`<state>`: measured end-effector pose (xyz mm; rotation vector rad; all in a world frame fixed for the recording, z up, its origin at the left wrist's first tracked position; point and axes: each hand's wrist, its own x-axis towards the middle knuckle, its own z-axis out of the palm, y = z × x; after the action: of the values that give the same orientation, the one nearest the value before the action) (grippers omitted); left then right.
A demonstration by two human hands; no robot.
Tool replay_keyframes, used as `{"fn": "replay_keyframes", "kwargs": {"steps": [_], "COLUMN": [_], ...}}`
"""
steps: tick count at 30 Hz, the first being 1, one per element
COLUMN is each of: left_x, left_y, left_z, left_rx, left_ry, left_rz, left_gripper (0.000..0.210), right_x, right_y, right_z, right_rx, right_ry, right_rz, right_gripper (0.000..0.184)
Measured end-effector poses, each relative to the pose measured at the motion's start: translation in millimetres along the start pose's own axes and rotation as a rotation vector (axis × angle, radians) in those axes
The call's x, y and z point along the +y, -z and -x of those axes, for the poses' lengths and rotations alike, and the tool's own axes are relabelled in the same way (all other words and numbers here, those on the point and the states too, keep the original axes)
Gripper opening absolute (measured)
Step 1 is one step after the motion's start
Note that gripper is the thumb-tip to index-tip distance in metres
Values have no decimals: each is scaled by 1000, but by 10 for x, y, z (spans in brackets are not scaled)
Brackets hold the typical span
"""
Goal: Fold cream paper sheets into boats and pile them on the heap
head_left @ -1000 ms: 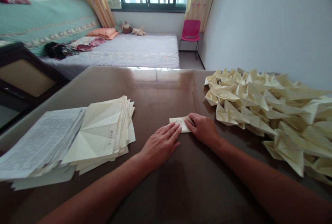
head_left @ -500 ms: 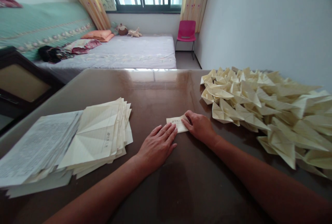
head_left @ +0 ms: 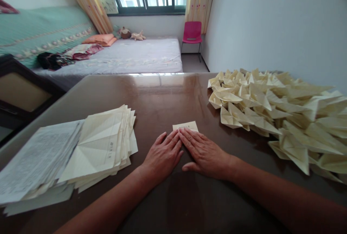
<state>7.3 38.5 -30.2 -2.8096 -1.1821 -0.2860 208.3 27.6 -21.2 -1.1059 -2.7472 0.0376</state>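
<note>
Since half a second ago, one bare right hand (head_left: pixel 204 150) has stopped pinching and lies flat beside one bare left hand (head_left: pixel 164 156). Both have straight fingers over one small folded cream paper (head_left: pixel 185 124) on the shiny brown table (head_left: pixel 162 100), hiding its near part. Two piles, one printed white paper (head_left: pixel 43 158), one creased cream paper (head_left: pixel 100 143), sit left. Right are cream folded-paper shapes (head_left: pixel 260 103), too many to count.
</note>
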Motion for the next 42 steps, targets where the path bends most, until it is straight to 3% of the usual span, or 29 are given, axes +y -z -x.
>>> {"fn": "replay_keyframes", "kwargs": {"steps": [10,16,18,21,24,27,34,38,42], "left_x": [-21,-49,-87,-171,-234,-252,-262,-262,-248], "left_y": [108,173,157,112,78,65,35,32,53], "left_z": [60,83,79,65,34,0,-16,-17,-17], "left_rx": [-24,15,58,124,134,97,121,174,226], "left_ry": [2,16,28,71,161,204,151,144,176], "left_rz": [-31,-54,-30,52,112,152,267,348,429], "left_gripper": [46,37,32,27,40,56,54,55,63], "right_x": [52,-40,-31,72,231,350,479,482,455], "right_y": [34,78,111,178,209,151,-40,0,76], "right_z": [130,82,40,-39,-95,-108,-118,-137,-133], "right_rx": [-56,-89,-76,-52,-13,56,222,348,358], "right_ry": [-157,-214,-233,-250,-261,-290,-314,-263,-272], "right_rz": [48,110,117,86,-9,-95,-321,-517,-740], "right_gripper": [97,89,77,42,30,36,73,73,64]}}
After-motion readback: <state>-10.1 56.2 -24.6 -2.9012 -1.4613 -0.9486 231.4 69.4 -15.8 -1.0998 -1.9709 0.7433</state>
